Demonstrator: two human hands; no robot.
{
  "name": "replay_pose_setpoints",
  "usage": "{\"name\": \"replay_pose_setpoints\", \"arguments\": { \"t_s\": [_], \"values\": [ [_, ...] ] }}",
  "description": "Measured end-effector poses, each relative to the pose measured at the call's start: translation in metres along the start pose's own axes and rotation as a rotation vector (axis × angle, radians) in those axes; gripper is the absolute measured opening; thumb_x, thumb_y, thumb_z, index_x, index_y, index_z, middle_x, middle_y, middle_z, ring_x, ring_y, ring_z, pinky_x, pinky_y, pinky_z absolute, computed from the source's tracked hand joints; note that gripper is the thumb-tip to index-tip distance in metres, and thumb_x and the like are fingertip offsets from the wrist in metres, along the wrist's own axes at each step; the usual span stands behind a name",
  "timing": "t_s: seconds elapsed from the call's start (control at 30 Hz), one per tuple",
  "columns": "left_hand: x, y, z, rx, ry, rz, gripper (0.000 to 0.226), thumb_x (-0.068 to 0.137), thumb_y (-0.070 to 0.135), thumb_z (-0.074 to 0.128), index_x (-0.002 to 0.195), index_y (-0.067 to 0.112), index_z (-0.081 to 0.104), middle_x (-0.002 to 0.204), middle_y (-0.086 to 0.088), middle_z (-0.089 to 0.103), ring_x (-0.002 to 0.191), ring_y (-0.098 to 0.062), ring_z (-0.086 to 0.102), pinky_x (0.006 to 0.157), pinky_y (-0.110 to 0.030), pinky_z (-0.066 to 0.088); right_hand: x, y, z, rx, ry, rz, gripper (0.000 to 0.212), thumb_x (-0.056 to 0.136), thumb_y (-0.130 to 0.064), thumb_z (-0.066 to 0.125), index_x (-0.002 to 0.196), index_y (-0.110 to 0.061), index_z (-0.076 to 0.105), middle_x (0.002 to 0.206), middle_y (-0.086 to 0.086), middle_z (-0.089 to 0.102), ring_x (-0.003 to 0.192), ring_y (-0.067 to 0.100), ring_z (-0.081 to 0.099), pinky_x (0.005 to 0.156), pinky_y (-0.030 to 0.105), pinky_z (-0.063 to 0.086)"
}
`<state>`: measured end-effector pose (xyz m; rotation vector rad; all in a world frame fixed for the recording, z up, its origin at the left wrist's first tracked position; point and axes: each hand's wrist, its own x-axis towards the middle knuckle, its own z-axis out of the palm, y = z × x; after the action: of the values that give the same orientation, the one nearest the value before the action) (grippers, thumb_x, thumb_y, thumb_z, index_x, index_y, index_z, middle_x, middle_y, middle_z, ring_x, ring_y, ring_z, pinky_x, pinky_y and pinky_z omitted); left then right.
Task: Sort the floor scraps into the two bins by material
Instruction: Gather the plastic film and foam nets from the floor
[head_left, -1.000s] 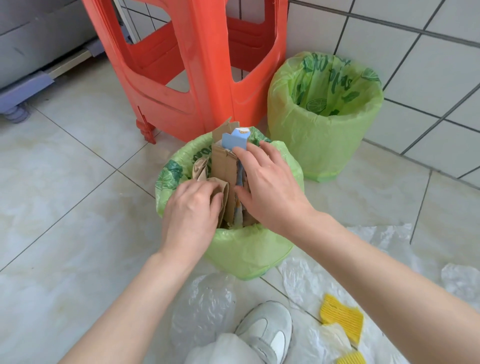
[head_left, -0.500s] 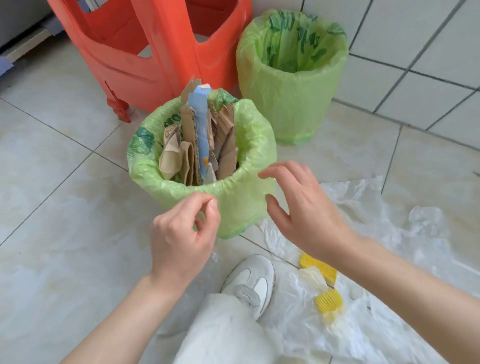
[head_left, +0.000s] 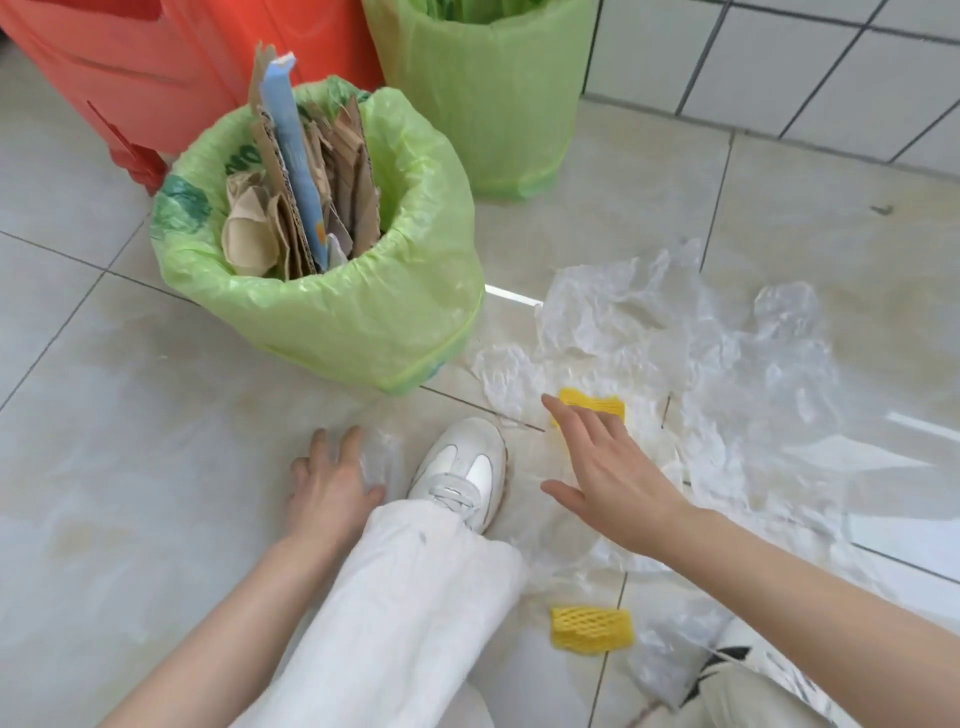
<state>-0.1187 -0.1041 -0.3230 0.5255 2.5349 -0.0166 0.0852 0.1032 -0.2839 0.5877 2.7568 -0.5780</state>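
The near bin (head_left: 332, 322) is already packed with cardboard (head_left: 311, 171), so both hands go to the plastic on the floor: the left hand (head_left: 332, 488) lies spread on a clear film (head_left: 382, 457), the right hand (head_left: 608, 478) reaches open toward the yellow foam net (head_left: 597, 402), holding nothing.

Arms: both forearms bare, no sleeves, watch or rings in view.
Left hand (head_left: 332, 486): bare, no glove.
Right hand (head_left: 613, 483): bare, no glove.
Trousers (head_left: 395, 613): loose, white, wide leg.
Shoe (head_left: 460, 475): white lace-up sneaker with grey panels, at 12 o'clock of the trouser hem.
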Motion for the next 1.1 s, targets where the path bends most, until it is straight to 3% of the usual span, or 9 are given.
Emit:
{"name": "replay_pose_setpoints", "arguments": {
  "t_s": [0.1,0.17,0.23,0.33,0.5,0.67,0.77,0.9,1.1],
  "values": [
    [-0.002,-0.004,0.011,-0.060,0.073,0.029,0.064,0.082,0.020,0.061,0.140,0.022,0.035,0.143,-0.010,0.030,0.124,-0.038,0.030,0.098,-0.047,0.038,0.002,0.001,0.010,-0.034,-0.010,0.043,0.074,0.091,-0.041,0.053,0.149,-0.013,0.017,0.130,0.008,0.048,0.119,0.033,0.041,0.104,0.037,0.035],
    [0.000,-0.007,0.015,-0.036,0.137,0.090,0.056,0.077,0.008,0.060,0.131,0.012,0.046,0.132,-0.015,0.043,0.118,-0.041,0.039,0.096,-0.047,0.038,0.003,0.005,0.013,-0.021,0.000,0.059,0.056,0.092,-0.033,0.054,0.141,-0.014,0.034,0.120,0.006,0.054,0.112,0.031,0.044,0.099,0.035,0.038],
    [0.003,-0.010,0.018,-0.038,0.198,0.148,0.051,0.071,-0.002,0.061,0.121,0.004,0.053,0.118,-0.020,0.052,0.107,-0.044,0.047,0.091,-0.048,0.039,0.002,0.009,0.014,0.050,0.074,0.047,0.031,0.091,-0.024,0.056,0.120,-0.013,0.056,0.105,0.005,0.060,0.101,0.030,0.048,0.091,0.037,0.042],
    [0.008,-0.013,0.017,-0.093,0.223,0.208,0.049,0.066,-0.013,0.059,0.113,0.000,0.057,0.104,-0.023,0.055,0.095,-0.044,0.054,0.083,-0.046,0.041,0.000,0.012,0.009,0.233,0.173,0.091,0.008,0.089,-0.017,0.057,0.091,-0.013,0.063,0.088,0.003,0.061,0.090,0.028,0.050,0.079,0.035,0.043],
    [0.005,-0.004,0.002,-0.224,0.356,0.297,0.039,0.070,-0.015,0.051,0.103,0.001,0.064,0.099,-0.018,0.061,0.093,-0.037,0.059,0.080,-0.039,0.045,-0.007,0.012,-0.024,0.624,0.331,0.331,0.004,0.087,-0.017,0.058,0.089,-0.016,0.054,0.093,-0.005,0.063,0.088,0.013,0.056,0.072,0.024,0.036],
    [-0.011,0.033,-0.018,-0.346,0.442,0.456,0.031,0.071,-0.014,0.057,0.092,0.006,0.067,0.086,-0.009,0.063,0.072,-0.020,0.052,0.065,-0.016,0.028,-0.023,0.028,-0.055,0.877,0.420,0.508,0.014,0.087,-0.016,0.054,0.074,-0.018,0.048,0.073,-0.012,0.052,0.064,0.003,0.046,0.055,0.024,0.033],
    [-0.018,0.057,-0.032,-0.395,0.478,0.536,0.026,0.075,-0.012,0.058,0.092,0.006,0.066,0.085,-0.007,0.061,0.074,-0.009,0.044,0.067,-0.016,0.029,-0.033,0.038,-0.064,0.928,0.505,0.548,0.021,0.088,-0.013,0.051,0.069,-0.017,0.042,0.062,-0.009,0.037,0.050,0.003,0.033,0.045,0.016,0.031],
    [-0.020,0.085,-0.051,-0.387,0.476,0.666,0.019,0.082,-0.007,0.054,0.097,0.004,0.060,0.089,-0.001,0.052,0.077,-0.004,0.038,0.069,-0.018,0.029,-0.047,0.049,-0.064,0.956,0.628,0.583,0.025,0.090,-0.009,0.044,0.069,-0.019,0.033,0.062,-0.006,0.028,0.048,0.004,0.024,0.039,0.016,0.024],
    [-0.031,0.133,-0.057,-0.344,0.317,0.865,0.022,0.086,0.000,0.044,0.105,0.006,0.053,0.098,0.001,0.046,0.083,-0.014,0.044,0.073,-0.026,0.034,-0.065,0.064,-0.058,1.008,0.706,0.646,0.024,0.088,0.000,0.037,0.077,-0.021,0.035,0.060,-0.006,0.044,0.045,0.004,0.028,0.038,0.018,0.023]
  ]
}}
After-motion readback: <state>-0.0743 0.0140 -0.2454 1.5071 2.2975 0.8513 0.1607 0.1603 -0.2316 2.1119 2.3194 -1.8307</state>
